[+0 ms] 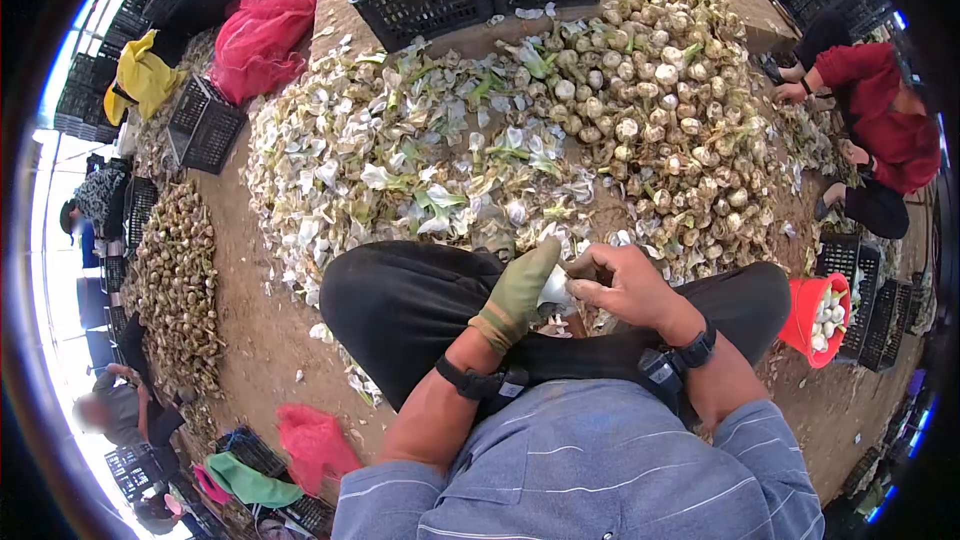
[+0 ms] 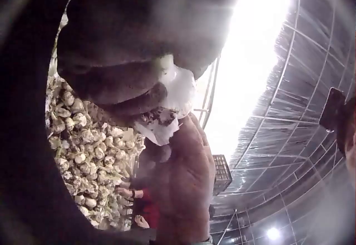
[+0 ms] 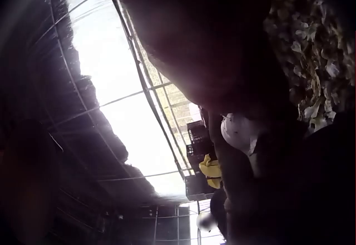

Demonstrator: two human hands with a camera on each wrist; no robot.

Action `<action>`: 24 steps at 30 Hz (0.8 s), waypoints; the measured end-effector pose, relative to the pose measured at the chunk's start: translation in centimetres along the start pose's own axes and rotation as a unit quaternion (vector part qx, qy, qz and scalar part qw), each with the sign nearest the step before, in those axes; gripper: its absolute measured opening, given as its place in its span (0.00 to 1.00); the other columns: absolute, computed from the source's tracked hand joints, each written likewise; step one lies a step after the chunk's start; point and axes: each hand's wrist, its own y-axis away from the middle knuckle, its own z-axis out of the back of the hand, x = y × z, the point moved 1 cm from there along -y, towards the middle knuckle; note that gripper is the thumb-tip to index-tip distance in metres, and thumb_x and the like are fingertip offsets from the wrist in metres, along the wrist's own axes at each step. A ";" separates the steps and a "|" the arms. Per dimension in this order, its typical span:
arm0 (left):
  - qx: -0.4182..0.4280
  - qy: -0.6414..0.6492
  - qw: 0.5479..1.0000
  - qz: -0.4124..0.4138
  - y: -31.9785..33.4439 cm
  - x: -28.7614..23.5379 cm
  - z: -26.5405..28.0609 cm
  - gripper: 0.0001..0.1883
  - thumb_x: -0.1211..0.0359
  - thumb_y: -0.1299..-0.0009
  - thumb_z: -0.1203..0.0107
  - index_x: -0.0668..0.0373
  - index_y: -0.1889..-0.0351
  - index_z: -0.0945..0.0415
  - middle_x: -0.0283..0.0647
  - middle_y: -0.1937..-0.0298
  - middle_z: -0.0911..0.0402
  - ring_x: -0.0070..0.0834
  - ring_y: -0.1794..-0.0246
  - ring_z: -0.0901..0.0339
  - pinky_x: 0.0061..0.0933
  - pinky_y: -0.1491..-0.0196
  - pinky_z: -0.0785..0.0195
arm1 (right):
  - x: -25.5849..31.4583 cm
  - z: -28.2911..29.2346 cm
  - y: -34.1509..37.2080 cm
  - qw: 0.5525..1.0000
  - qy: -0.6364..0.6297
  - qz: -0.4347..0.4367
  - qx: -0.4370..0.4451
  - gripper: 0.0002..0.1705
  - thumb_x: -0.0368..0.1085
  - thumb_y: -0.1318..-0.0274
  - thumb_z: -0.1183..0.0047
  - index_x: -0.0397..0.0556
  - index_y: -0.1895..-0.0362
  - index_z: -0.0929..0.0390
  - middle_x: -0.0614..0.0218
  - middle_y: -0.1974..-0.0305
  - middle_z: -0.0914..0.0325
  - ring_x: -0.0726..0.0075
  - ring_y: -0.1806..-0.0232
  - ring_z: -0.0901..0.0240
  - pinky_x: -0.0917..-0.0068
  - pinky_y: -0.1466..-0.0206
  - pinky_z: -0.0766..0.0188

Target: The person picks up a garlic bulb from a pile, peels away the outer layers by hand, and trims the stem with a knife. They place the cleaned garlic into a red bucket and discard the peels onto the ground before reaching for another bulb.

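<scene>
My left hand point(image 1: 518, 292), in a green glove with a striped cuff, grips a white garlic bulb point(image 1: 554, 290) over my lap. From the other side my bare right hand point(image 1: 630, 288) reaches in, thumb and curled fingers pinching at the bulb's outer skin. In the left wrist view a torn flap of garlic skin point(image 2: 158, 130) hangs from the bulb point(image 2: 181, 91), by the right hand's fingertips. The right wrist view is dark, with the bulb's pale round side point(image 3: 238, 131) showing between the hands.
Loose garlic skins point(image 1: 350, 160) lie ahead on the left, beside a heap of unpeeled garlic bulbs point(image 1: 680, 120). Black crates point(image 1: 425, 2) of cleaned garlic stand beyond. A red bucket point(image 1: 800, 320) is by my right knee. A person in red point(image 1: 885, 110) sits at right.
</scene>
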 end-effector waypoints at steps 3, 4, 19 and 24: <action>0.018 -0.117 0.990 -0.072 0.2 0.0 0.3 0.25 0.43 0.24 0.55 0.56 0.63 0.22 0.31 0.71 0.22 0.19 0.74 0.26 0.24 0.70 0.32 | -0.4 0.1 -0.1 1.000 -0.003 0.001 0.025 0.09 0.35 0.46 0.40 0.42 0.66 0.23 0.59 0.76 0.23 0.68 0.75 0.27 0.69 0.69 0.31; 0.042 -0.086 0.995 -0.034 0.5 0.1 0.6 0.24 0.45 0.24 0.55 0.57 0.59 0.22 0.32 0.68 0.21 0.20 0.72 0.25 0.24 0.69 0.30 | -0.7 0.0 0.0 0.999 -0.008 0.003 0.035 0.10 0.35 0.46 0.39 0.42 0.66 0.23 0.59 0.76 0.23 0.69 0.75 0.27 0.69 0.69 0.31; 0.100 0.083 0.986 0.101 1.0 -0.6 -0.5 0.30 0.42 0.22 0.60 0.61 0.54 0.23 0.38 0.66 0.16 0.27 0.71 0.17 0.25 0.71 0.22 | -2.5 -1.0 -0.1 0.993 -0.085 -0.062 0.049 0.10 0.35 0.38 0.44 0.40 0.59 0.25 0.68 0.72 0.23 0.81 0.73 0.27 0.80 0.70 0.29; 0.061 0.112 0.984 0.126 0.8 -1.0 -0.2 0.30 0.38 0.25 0.59 0.54 0.64 0.22 0.31 0.77 0.20 0.20 0.82 0.23 0.19 0.86 0.32 | -1.6 -1.1 0.4 0.977 -0.181 -0.116 -0.016 0.14 0.38 0.43 0.39 0.43 0.57 0.24 0.69 0.71 0.23 0.79 0.71 0.29 0.74 0.67 0.31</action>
